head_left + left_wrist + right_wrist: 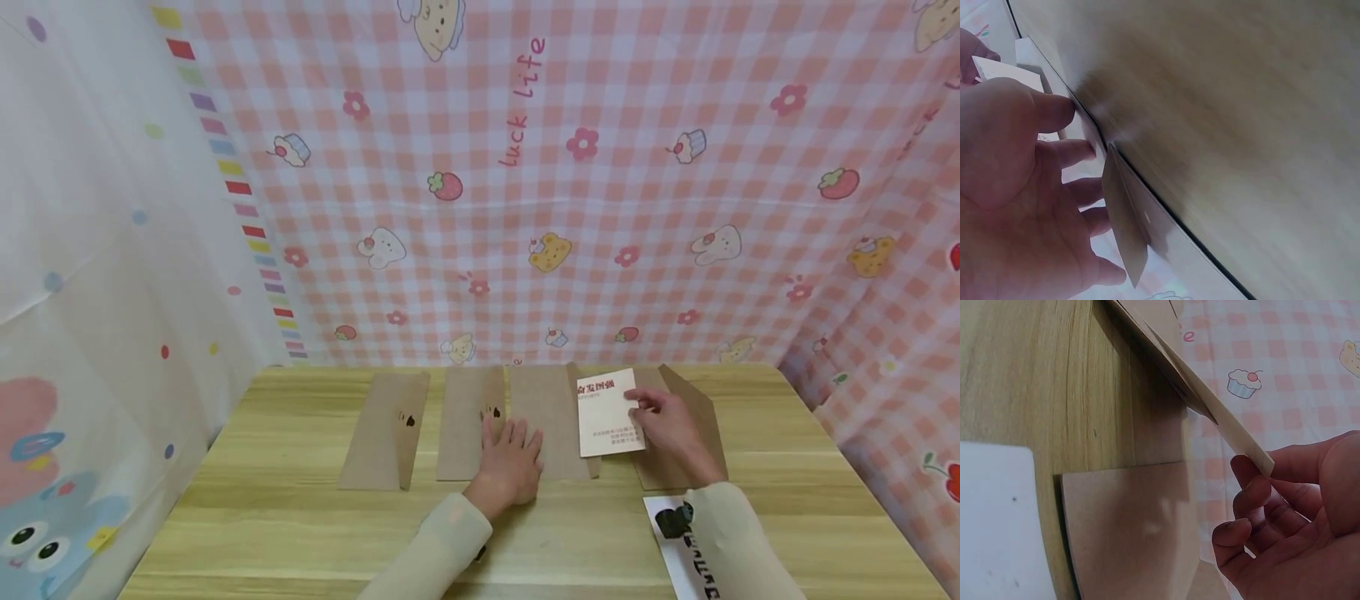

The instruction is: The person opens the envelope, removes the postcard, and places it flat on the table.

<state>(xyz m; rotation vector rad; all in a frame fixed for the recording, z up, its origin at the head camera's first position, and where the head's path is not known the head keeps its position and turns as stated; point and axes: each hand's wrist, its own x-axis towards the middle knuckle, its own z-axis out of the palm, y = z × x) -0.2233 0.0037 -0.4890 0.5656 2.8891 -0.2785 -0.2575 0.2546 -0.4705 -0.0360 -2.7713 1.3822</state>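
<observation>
My right hand (667,429) pinches a cream card (603,417) with red and grey print by its right edge. The card is raised and tilted, overlapping the gap between the third envelope (543,425) and the rightmost brown envelope (693,408). In the right wrist view, thumb and forefinger meet at the card's edge (1244,440). My left hand (510,467) lies palm down, fingers extended, across the second envelope (459,433) and the third. A brown flap (1124,215) stands up beside its fingertips in the left wrist view.
Another brown envelope (378,433) lies at the left end of the row on the wooden table (270,517). A white sheet with black print (667,542) lies partly under my right forearm. A pink checked cloth (480,300) hangs behind the table.
</observation>
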